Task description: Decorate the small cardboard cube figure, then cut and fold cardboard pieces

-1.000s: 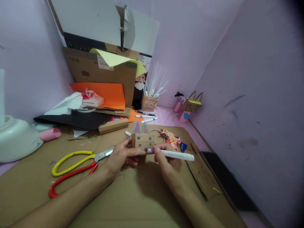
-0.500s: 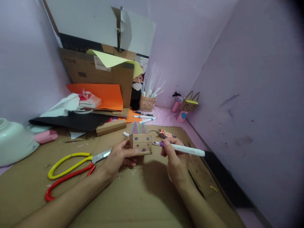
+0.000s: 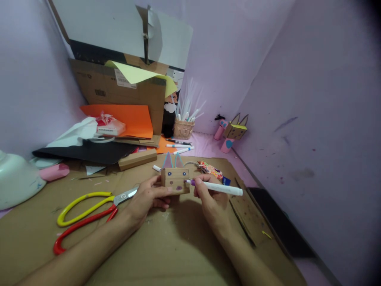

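My left hand grips a small cardboard animal head by its left side and lower edge. The head has pointed purple ears edged in blue, two dark eyes and purple spots on its front. In my right hand is a white felt-tip pen with a purple collar, its tip at the right cheek of the head; whether it touches cannot be made out. Scissors with one yellow and one red handle lie beside my left forearm, the blade ends hidden by the hand.
A cardboard sheet covers the table. Several pens stand in a woven basket at the back. Another cardboard animal figure stands by the right wall. A dark flat panel lies at right, a white rounded vessel at left.
My right hand has moved left, bringing the pen's tip from beside the cardboard head to its right cheek. My left hand still holds the head in nearly the same place.
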Motion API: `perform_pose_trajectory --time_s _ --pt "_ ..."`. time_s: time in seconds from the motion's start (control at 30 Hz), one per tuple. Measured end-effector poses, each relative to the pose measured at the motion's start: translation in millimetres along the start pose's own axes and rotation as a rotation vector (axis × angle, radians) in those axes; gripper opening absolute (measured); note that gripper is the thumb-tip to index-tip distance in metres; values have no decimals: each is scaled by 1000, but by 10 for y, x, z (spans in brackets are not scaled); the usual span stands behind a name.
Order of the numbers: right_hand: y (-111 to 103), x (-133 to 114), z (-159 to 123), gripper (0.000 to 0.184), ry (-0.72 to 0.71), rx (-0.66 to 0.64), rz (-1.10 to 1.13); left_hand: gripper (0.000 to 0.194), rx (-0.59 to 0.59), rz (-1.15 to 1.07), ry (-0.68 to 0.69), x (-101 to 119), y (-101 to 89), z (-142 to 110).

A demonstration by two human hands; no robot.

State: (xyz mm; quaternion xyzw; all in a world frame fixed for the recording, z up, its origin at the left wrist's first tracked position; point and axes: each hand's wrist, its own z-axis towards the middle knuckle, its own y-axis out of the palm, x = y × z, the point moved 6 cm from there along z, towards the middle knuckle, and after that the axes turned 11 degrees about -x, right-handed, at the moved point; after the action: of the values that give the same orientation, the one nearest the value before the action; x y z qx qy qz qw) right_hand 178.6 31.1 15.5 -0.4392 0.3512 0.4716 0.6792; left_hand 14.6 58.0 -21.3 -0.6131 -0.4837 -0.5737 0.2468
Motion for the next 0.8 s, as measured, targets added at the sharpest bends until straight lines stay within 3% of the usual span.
perform_pose_trajectory --time_s 0.8 --pt "3 -21 8 21 1 -19 -25 51 -5 -3 -5 10 15 -17"
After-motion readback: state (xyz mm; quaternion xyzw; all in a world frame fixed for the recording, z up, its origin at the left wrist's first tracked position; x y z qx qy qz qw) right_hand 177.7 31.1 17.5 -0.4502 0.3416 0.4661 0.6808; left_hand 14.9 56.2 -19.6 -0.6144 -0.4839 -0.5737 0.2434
